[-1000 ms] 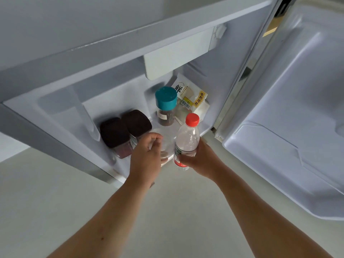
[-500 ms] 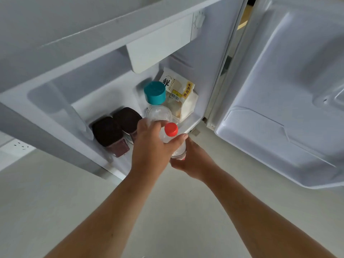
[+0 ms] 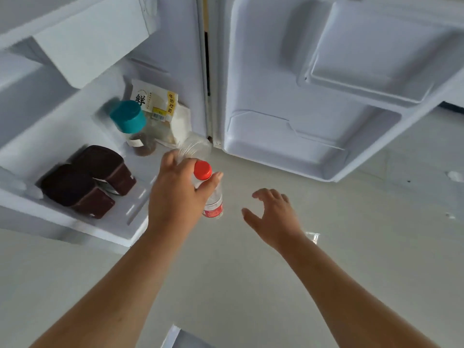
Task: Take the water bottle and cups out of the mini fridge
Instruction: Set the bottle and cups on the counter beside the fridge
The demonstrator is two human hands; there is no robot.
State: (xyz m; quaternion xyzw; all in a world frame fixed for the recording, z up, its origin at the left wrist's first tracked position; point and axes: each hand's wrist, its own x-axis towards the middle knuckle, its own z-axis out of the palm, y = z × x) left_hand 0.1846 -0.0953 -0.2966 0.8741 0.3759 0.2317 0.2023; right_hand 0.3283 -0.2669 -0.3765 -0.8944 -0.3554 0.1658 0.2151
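My left hand [image 3: 177, 194] grips a small clear water bottle [image 3: 213, 202] with a red cap and red label, together with clear plastic cups [image 3: 194, 149] that stick out above the fingers. Both are outside the mini fridge [image 3: 105, 229], just in front of its open compartment. My right hand [image 3: 275, 217] hovers to the right of the bottle over the floor, fingers spread, holding nothing.
Inside the fridge stand two dark brown lidded containers [image 3: 88, 182], a jar with a teal lid [image 3: 133, 126] and a white food package [image 3: 160, 111]. The fridge door [image 3: 326, 96] is swung open on the right. Pale floor lies below.
The right hand has let go of the bottle and moved right. The left hand now carries both the bottle and the cups, drawn out of the fridge toward me.
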